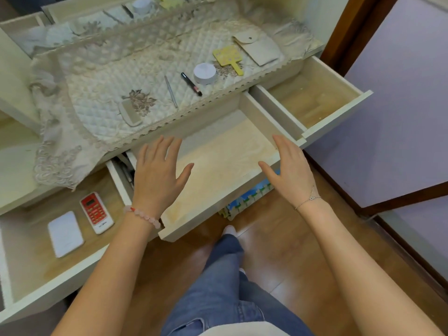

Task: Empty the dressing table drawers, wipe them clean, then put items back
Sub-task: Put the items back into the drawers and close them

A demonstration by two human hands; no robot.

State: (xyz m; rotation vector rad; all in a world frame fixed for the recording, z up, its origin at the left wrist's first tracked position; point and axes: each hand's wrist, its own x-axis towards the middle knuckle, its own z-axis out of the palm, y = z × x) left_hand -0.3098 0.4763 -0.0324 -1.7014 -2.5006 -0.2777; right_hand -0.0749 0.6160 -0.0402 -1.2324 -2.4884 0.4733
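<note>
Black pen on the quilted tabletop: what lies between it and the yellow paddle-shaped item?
A round white jar stands there, beside the black pen; the head view shows it.

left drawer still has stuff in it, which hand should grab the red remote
Left. The left hand is open over the left side of the middle drawer, nearest the remote; the right hand would have to reach across it.

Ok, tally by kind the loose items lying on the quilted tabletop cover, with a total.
Pen-like sticks: 2 (black pen, silver stick)
White round jar: 1
Yellow handled paddle: 1
Beige snap pouch: 1
Small white oval item: 1
Total: 6
</note>
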